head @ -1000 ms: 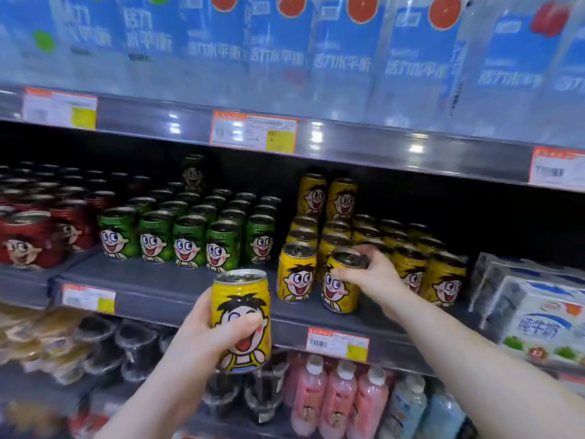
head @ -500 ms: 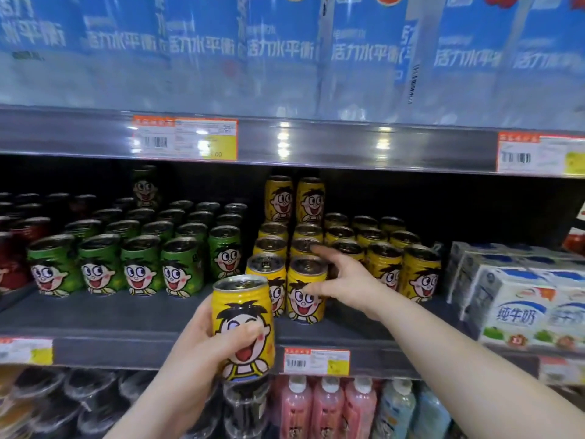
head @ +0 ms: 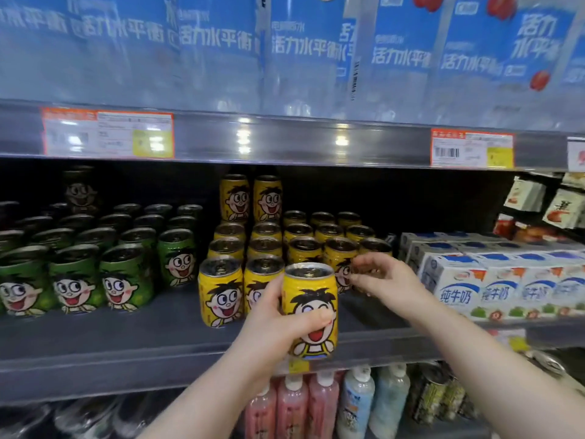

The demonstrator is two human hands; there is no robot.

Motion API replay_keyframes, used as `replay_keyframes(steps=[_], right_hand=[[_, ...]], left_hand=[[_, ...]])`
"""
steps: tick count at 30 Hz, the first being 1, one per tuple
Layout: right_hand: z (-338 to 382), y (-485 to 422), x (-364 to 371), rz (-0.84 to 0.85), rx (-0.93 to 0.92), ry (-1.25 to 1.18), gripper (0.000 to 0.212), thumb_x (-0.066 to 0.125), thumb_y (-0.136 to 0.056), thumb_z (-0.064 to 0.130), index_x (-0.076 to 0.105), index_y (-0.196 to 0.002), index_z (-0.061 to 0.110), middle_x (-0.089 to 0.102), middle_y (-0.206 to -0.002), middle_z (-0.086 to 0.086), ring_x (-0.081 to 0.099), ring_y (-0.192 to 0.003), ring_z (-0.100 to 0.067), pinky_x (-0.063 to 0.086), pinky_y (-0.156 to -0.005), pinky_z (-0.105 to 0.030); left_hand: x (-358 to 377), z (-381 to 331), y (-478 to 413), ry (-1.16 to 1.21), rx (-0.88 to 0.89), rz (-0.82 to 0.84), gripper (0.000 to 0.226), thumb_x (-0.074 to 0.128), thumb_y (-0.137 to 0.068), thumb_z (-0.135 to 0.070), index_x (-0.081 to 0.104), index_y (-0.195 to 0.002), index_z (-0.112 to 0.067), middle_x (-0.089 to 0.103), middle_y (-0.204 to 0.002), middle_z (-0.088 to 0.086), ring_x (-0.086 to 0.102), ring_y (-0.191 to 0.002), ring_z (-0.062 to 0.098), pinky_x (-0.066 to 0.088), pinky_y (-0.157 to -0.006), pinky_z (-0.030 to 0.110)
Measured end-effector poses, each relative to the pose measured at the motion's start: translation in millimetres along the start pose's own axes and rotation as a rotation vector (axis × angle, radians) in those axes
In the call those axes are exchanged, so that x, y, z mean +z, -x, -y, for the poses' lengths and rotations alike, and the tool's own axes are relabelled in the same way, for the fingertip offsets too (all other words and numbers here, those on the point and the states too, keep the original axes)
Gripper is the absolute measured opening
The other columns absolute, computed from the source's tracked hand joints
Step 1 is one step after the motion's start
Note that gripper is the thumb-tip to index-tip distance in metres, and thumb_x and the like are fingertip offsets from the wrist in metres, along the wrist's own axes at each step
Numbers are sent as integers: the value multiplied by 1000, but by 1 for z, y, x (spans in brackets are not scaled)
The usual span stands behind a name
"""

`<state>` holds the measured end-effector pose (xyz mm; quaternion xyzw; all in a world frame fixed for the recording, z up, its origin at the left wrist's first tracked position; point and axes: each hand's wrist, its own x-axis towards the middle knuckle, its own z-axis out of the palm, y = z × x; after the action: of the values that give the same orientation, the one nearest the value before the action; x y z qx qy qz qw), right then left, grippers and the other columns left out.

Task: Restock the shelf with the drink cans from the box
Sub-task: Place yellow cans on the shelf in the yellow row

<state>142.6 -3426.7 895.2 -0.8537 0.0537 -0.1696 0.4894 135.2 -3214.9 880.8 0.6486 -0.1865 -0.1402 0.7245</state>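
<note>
Green cans (head: 76,280) fill the left of the shelf (head: 126,343). At centre, the left hand (head: 278,331) grips a yellow drink can (head: 311,312) upright before the shelved yellow cans (head: 221,293). It should be set level and face forward in the apparently vacant front slot. The right hand (head: 383,280) is blurred, fingers curled at a neighbouring can, grip indeterminate. Milk cartons (head: 474,286) stand rightmost.

Yellow cans (head: 220,289): approx. 17 on the shelf (head: 126,340), incl. 2 stacked on top at the far end, plus 1 held can (head: 310,308) near the front edge. Green cans (head: 74,277): 4 faces in front; rows behind too dark to count. Price tags (head: 107,133): 2 full, 1 cut off at right. Pink bottles (head: 292,403): 3. Pale bottles (head: 356,403): 2.
</note>
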Motion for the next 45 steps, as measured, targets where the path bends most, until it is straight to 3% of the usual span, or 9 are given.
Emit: replay_keyframes(steps=[3,6,10,16,21,25,28,32,45], right_hand=[[-14,11,-16,3,25,-3,21,68,-83,13,60,-99,23,64,-102,1,61,-89,-12,51,-73,-18],[-27,15,-25,-3,57,14,21,69,-83,15,61,-97,27,65,-106,3,60,-97,-14,50,-86,-26],[-33,16,-26,23,77,14,23,68,-83,16,63,-105,20,65,-105,2,61,-99,-13,48,-85,-21],[-28,11,-10,97,56,31,21,70,-82,16,61,-101,21,64,-100,4,61,-96,-15,47,-84,-20],[-27,6,5,232,50,130,64,80,-69,32,50,-125,20,59,-115,4,61,-100,-13,51,-84,-23],[-23,6,21,291,42,53,93,83,-52,45,44,-133,20,64,-117,3,67,-97,-12,55,-90,-36],[-19,1,31,238,28,36,70,84,-62,33,50,-121,21,66,-113,3,67,-95,-12,55,-88,-33],[-15,-3,40,202,36,18,59,82,-68,22,47,-115,31,64,-111,6,67,-96,-13,54,-89,-32],[-15,-5,51,136,65,54,71,82,-68,24,48,-130,18,63,-116,-1,63,-102,-16,52,-93,-35]], left_hand=[[22,8,-23,-46,-9,-33,59,84,-64,-14,55,-112,-32,73,-99,-2,71,-88,13,57,-72,28],[34,11,-40,-119,-12,-75,59,81,-68,-10,54,-118,-27,70,-100,-4,68,-89,11,56,-77,28],[37,15,-51,-199,-22,-137,64,79,-70,-9,42,-115,-34,62,-96,-13,61,-86,3,51,-68,19],[32,20,-59,-337,-71,-160,83,80,-68,-10,35,-135,-30,62,-114,-2,59,-104,17,50,-93,33],[37,5,-38,-504,-8,-165,106,82,-66,-30,15,-148,-30,35,-146,-5,37,-133,16,36,-110,35],[18,-17,-14,-586,228,-244,70,76,-74,-25,42,-135,-30,46,-133,-11,47,-117,4,43,-99,28],[-13,-32,-15,-912,349,-420,56,73,-77,-33,51,-129,-28,52,-128,-7,46,-120,12,37,-102,32],[-47,-35,-28,-1403,67,-324,70,56,-80,-61,30,-142,-42,36,-149,-5,23,-140,24,11,-114,47],[-57,-13,-37,-1458,150,-313,52,47,-89,-53,36,-139,-44,35,-150,-14,26,-139,19,13,-114,46]])
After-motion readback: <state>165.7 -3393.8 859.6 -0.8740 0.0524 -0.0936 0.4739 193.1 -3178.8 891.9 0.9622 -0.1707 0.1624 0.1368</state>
